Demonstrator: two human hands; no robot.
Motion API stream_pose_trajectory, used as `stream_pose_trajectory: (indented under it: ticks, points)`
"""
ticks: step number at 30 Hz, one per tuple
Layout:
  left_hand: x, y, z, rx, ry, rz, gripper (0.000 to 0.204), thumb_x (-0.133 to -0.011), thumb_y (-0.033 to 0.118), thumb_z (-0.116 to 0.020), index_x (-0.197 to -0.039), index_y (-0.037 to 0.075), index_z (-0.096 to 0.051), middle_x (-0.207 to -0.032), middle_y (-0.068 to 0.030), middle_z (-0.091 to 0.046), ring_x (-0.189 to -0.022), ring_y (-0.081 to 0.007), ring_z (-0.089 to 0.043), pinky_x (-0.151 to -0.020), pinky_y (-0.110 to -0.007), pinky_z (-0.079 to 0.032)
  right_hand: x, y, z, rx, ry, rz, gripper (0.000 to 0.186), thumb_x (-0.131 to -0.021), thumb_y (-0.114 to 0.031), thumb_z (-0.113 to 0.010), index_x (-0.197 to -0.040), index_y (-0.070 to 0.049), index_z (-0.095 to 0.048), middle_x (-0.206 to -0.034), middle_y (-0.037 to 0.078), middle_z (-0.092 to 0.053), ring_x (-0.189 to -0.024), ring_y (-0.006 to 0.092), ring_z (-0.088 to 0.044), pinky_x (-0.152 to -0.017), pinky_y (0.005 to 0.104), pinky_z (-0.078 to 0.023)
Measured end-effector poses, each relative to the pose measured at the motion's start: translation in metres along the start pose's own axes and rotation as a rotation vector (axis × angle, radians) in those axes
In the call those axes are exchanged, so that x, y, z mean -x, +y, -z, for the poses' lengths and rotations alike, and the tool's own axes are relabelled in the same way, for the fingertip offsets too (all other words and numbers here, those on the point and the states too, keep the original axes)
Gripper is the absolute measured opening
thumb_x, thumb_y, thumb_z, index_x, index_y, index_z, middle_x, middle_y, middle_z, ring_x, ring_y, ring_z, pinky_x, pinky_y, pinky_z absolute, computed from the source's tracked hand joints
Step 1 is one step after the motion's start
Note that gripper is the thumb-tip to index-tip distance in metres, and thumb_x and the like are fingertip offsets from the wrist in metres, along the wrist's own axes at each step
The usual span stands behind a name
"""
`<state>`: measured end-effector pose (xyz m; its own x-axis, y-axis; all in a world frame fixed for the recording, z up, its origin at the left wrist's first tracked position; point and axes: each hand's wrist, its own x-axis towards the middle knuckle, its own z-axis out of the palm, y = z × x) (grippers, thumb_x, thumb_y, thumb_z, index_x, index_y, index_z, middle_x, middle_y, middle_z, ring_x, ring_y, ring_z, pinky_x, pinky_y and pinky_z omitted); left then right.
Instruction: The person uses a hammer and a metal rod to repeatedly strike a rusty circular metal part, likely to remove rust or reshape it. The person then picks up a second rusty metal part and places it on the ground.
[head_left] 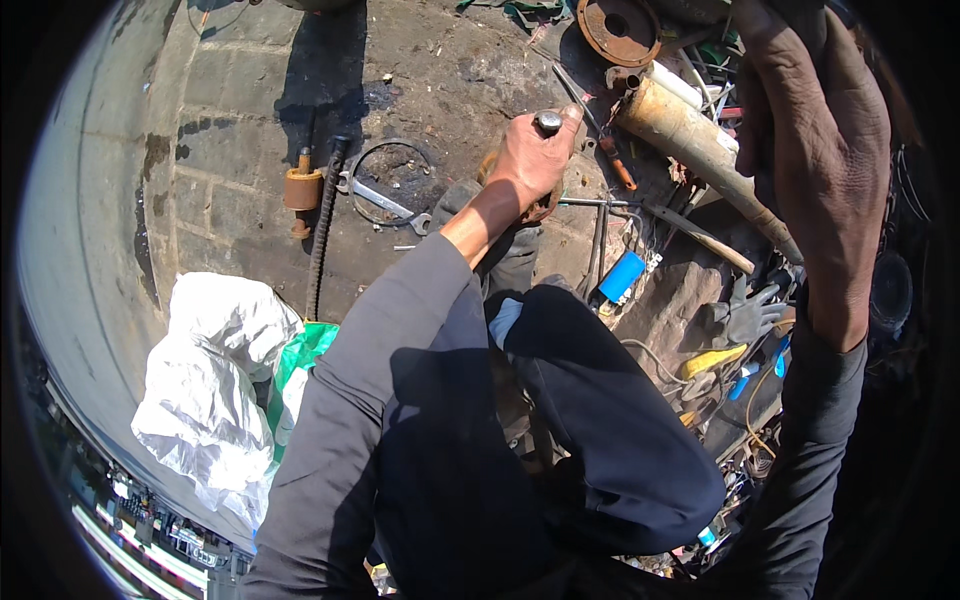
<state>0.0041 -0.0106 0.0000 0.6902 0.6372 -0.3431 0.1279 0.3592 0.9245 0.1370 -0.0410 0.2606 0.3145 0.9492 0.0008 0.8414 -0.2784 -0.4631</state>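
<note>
My left hand (528, 160) is closed in a fist around a metal rod (548, 121), whose round, shiny end pokes out above the thumb side. The rod's lower end is hidden. Beneath that fist, a rusty brown metal part (543, 209) shows between my feet, largely covered by the hand and wrist. At the upper right, my right hand (825, 170) is raised close to the camera with its fingers curled. Something dark shows between them, but shadow and the picture's edge hide what it is.
Left of my arm lie a spanner (388, 199), a ribbed steel bar (327, 230), a rusty bushing (303, 189) and a white plastic bag (210, 380). To the right are a rusty pipe (690, 150), an orange-handled screwdriver (617, 165), a wooden handle (705, 240) and a grey glove (745, 311).
</note>
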Motion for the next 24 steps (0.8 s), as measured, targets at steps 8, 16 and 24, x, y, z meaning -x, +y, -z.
stream_pose_trajectory:
  ticks: [8,16,24]
  points:
    - [-0.001,0.002,-0.006,-0.159,-0.025,0.026,0.043,-0.107,0.035,-0.062,-0.084,-0.002,-0.066,-0.067,-0.0007,-0.056,-0.065,-0.0103,-0.047,-0.061,-0.034,-0.043,0.017,0.025,0.001,-0.285,-0.345,-0.224,0.026,-0.100,-0.023,-0.068,-0.101,0.002,-0.064,-0.071,0.013,-0.059,-0.061,0.0209,-0.057,-0.056,0.0379,-0.044]
    - [0.001,0.006,-0.004,-0.117,-0.054,0.052,0.039,-0.109,0.033,-0.059,-0.088,0.002,-0.067,-0.070,0.0004,-0.059,-0.068,-0.0077,-0.050,-0.060,-0.032,-0.043,0.021,0.014,-0.031,0.045,-0.468,-0.225,0.025,-0.098,-0.017,-0.065,-0.095,0.007,-0.057,-0.074,0.029,-0.063,-0.072,0.0494,-0.064,-0.065,0.0505,-0.050]
    - [-0.001,-0.002,-0.006,-0.106,-0.046,-0.032,0.047,-0.105,0.035,-0.062,-0.076,-0.002,-0.061,-0.059,-0.0053,-0.052,-0.060,-0.0128,-0.043,-0.057,-0.039,-0.041,0.010,0.025,-0.006,-0.291,-0.185,-0.126,0.034,-0.104,-0.032,-0.065,-0.113,0.001,-0.065,-0.067,0.004,-0.056,-0.052,0.0106,-0.050,-0.047,0.0266,-0.039]
